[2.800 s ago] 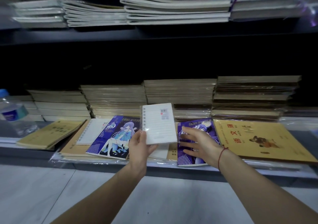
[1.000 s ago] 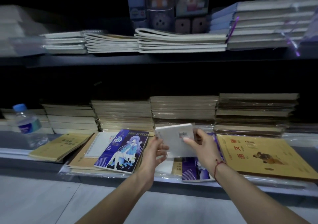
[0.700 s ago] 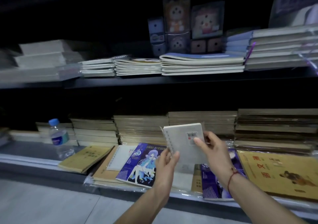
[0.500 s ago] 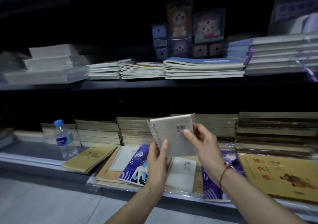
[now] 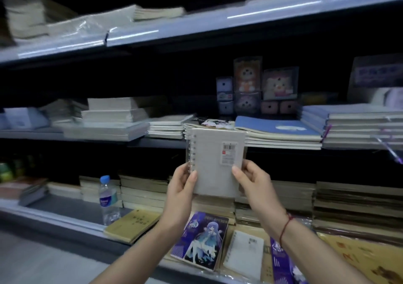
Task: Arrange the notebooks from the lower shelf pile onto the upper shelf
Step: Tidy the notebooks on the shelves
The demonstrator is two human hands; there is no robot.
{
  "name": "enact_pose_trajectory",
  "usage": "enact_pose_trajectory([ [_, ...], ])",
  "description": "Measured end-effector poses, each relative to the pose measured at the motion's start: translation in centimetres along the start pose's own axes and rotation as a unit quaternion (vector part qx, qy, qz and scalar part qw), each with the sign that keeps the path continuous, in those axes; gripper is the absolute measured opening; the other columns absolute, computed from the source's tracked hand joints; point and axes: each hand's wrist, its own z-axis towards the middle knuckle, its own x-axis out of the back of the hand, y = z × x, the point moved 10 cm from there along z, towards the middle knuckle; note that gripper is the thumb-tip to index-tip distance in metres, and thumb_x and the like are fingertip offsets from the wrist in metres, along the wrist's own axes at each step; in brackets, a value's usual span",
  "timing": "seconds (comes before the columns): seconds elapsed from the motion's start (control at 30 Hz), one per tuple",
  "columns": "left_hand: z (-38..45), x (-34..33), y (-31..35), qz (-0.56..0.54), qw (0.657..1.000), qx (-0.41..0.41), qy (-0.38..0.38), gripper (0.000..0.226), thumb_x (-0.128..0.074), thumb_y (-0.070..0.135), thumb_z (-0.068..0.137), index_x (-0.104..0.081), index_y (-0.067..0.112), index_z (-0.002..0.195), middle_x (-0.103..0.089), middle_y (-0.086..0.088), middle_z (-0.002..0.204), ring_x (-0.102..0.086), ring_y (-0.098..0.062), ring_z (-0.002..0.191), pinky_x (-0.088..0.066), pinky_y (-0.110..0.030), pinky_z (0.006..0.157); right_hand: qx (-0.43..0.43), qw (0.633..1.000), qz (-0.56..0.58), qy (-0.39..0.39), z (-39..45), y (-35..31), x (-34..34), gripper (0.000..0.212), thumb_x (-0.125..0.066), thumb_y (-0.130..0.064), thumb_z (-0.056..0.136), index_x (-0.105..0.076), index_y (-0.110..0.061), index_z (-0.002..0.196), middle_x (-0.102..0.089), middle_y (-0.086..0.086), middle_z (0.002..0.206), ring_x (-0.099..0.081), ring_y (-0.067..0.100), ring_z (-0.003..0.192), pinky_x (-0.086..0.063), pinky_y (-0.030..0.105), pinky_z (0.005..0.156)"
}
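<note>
A small white spiral notebook [image 5: 214, 161] in clear wrap, with a barcode sticker, is held upright in front of the upper shelf [image 5: 157, 142]. My left hand [image 5: 182, 188] grips its lower left edge by the spiral. My right hand [image 5: 250, 179] pinches its lower right edge. Its top overlaps a stack of spiral notebooks [image 5: 169, 126] on that shelf. On the lower shelf [image 5: 65, 207] below lie a purple anime-cover notebook [image 5: 201, 239], another small white spiral notebook [image 5: 244, 253] and a second purple notebook [image 5: 281, 262], partly behind my right forearm.
A water bottle [image 5: 108, 199] stands on the lower shelf, with a yellow exercise book [image 5: 133, 224] beside it. Tall stacks of brown-edged books [image 5: 357, 207] fill the back. The upper shelf holds blue-cover pads [image 5: 277, 129], white stacks [image 5: 111, 118] and cartoon boxes [image 5: 257, 83].
Both hands have lifted the small white notebook from just above the lower pile up to the level of the upper shelf. The view has tilted upward, showing a higher shelf.
</note>
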Motion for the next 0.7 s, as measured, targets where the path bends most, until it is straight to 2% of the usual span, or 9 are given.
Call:
enact_pose_trajectory([
  [0.1,0.6,1.4,2.2,0.022,1.0,-0.004,0.006,0.02,-0.049,0.015,0.098,-0.056,0.028,0.112,-0.067,0.007,0.107,-0.065,-0.004,0.096,-0.054,-0.029,0.086,-0.016,0.999,-0.029,-0.032,0.5,-1.0,-1.8,0.022,-0.047,-0.014,0.098,-0.055,-0.025,0.116,-0.066,-0.011,0.112,-0.062,0.0,0.1,-0.051,0.015,0.075],
  [0.2,1.3,2.9,4.3,0.036,0.999,-0.01,0.018,0.024,-0.05,0.016,0.097,-0.055,0.024,0.12,-0.067,0.006,0.107,-0.065,-0.006,0.095,-0.054,-0.035,0.088,-0.025,0.996,-0.06,-0.064,1.0,-2.2,-3.6,0.023,-0.048,-0.014,0.098,-0.054,-0.032,0.111,-0.066,-0.011,0.115,-0.062,0.004,0.106,-0.051,0.03,0.094],
  [0.27,1.9,3.9,5.5,0.04,0.999,-0.011,0.023,0.027,-0.052,0.017,0.096,-0.054,0.023,0.122,-0.068,0.004,0.106,-0.066,-0.007,0.093,-0.055,-0.037,0.086,-0.039,0.992,-0.079,-0.087,1.2,-2.9,-4.9,0.022,-0.049,-0.015,0.098,-0.053,-0.035,0.106,-0.067,-0.012,0.113,-0.063,0.005,0.106,-0.05,0.035,0.096],
  [0.33,2.7,4.9,6.6,0.028,0.999,-0.008,0.035,0.028,-0.052,0.013,0.096,-0.054,0.021,0.123,-0.068,0.002,0.107,-0.066,-0.009,0.094,-0.054,-0.039,0.088,-0.048,0.988,-0.104,-0.106,1.6,-3.4,-6.0,0.022,-0.049,-0.015,0.097,-0.052,-0.033,0.11,-0.067,-0.011,0.113,-0.063,0.006,0.106,-0.051,0.037,0.096],
  [0.4,3.5,5.9,7.0,0.015,0.999,0.003,0.048,0.029,-0.053,0.012,0.095,-0.053,0.02,0.123,-0.069,0.002,0.107,-0.066,-0.011,0.097,-0.054,-0.039,0.088,-0.057,0.984,-0.117,-0.118,2.1,-3.8,-7.0,0.023,-0.049,-0.014,0.097,-0.052,-0.029,0.114,-0.068,-0.006,0.115,-0.066,0.009,0.103,-0.054,0.037,0.092],
  [0.47,4.2,6.6,7.4,0.008,0.998,0.011,0.055,0.029,-0.054,0.014,0.095,-0.053,0.021,0.123,-0.069,0.005,0.105,-0.067,-0.01,0.095,-0.056,-0.037,0.084,-0.083,0.985,-0.076,-0.13,2.5,-4.2,-7.9,0.022,-0.047,-0.012,0.099,-0.052,-0.03,0.111,-0.069,0.0,0.111,-0.072,0.017,0.09,-0.058,0.029,0.075],
  [0.53,5.4,7.4,8.2,0.01,0.999,0.007,0.053,0.029,-0.056,0.015,0.094,-0.054,0.022,0.123,-0.071,0.006,0.102,-0.069,-0.007,0.089,-0.057,-0.029,0.073,-0.1,0.984,-0.042,-0.144,3.1,-5.0,-9.0,0.019,-0.046,-0.013,0.099,-0.053,-0.024,0.113,-0.07,0.006,0.107,-0.073,0.025,0.082,-0.057,0.024,0.063],
  [0.6,6.5,8.2,9.1,0.031,0.998,0.001,0.055,0.03,-0.057,0.019,0.094,-0.053,0.025,0.123,-0.072,0.004,0.098,-0.07,-0.01,0.086,-0.056,-0.027,0.067,-0.105,0.981,-0.034,-0.158,3.5,-5.8,-10.0,0.019,-0.048,-0.015,0.099,-0.052,-0.016,0.118,-0.072,0.011,0.101,-0.073,0.027,0.08,-0.057,0.024,0.061],
  [0.7,8.2,9.3,10.5,0.094,0.993,-0.024,0.064,0.03,-0.054,0.023,0.096,-0.054,0.026,0.125,-0.069,0.001,0.098,-0.068,-0.014,0.086,-0.055,-0.027,0.065,-0.091,0.98,-0.055,-0.171,4.4,-6.8,-11.6,0.026,-0.05,-0.016,0.098,-0.05,-0.016,0.124,-0.074,0.016,0.09,-0.071,0.025,0.073,-0.057,0.026,0.062],
])
